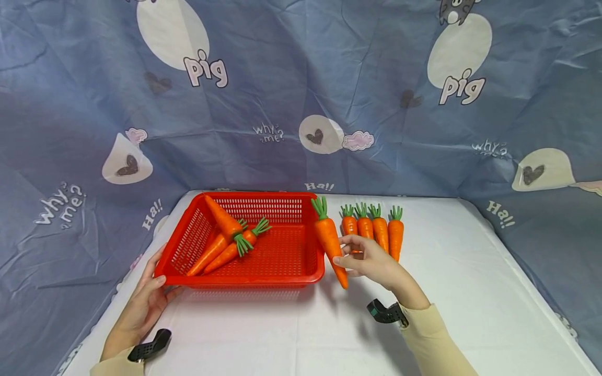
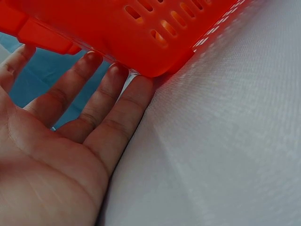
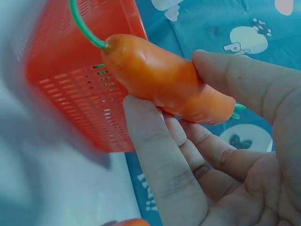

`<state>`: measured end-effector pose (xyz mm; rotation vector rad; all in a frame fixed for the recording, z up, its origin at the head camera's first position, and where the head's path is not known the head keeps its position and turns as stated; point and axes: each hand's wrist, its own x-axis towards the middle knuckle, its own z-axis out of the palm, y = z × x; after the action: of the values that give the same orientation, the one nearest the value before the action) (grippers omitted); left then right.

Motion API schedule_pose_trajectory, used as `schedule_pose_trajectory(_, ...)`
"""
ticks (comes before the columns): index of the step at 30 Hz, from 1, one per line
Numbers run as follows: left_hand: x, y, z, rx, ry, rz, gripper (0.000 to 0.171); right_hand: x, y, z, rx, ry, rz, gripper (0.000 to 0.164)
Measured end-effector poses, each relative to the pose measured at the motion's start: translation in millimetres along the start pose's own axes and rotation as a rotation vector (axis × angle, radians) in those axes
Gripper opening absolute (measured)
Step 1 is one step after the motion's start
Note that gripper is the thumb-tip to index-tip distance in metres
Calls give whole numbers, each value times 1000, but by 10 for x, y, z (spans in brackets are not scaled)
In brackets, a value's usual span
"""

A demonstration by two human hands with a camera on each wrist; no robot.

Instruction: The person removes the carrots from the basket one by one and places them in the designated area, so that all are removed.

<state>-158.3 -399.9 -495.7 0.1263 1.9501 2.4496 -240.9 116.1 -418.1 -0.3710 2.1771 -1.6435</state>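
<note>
A red plastic basket (image 1: 282,282) with slotted walls stands on the table. Inside it, toward the left, three orange carrots (image 1: 224,216) with green tops lie across one another. My left hand (image 1: 147,304) is at the basket's near left corner, thumb at the rim. In the left wrist view its fairly straight fingers (image 2: 115,125) touch the outside low on the corner. Just off the basket's right wall, my right hand (image 1: 371,261) pinches another carrot (image 1: 329,237) between thumb and fingers, its leafy top pointing away and its tip toward me.
Right of the basket, several more carrots (image 1: 396,235) lie side by side on the white tablecloth (image 1: 451,292), leafy ends away from me, partly covered by my right hand. A blue printed cloth (image 1: 263,99) hangs behind the table and along its sides.
</note>
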Motion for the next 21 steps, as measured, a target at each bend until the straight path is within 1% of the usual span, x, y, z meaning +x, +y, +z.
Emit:
schedule_pose_trajectory(5, -3, 1, -1, 1, -4, 4, 68, -90, 75, -13, -17, 14, 8, 57)
schedule_pose_trajectory(9, -3, -2, -6, 3, -11, 4, 68, -164, 138, -13, -4, 17, 22, 56)
schedule_pose_trajectory(16, -7, 12, 0, 5, -8, -1, 69, -268, 227, 1, 20, 16, 29, 60)
schedule_pose_trajectory(21, -6, 28, 6, -8, -29, 0, 69, -339, 280, 14, 36, 18, 33, 63)
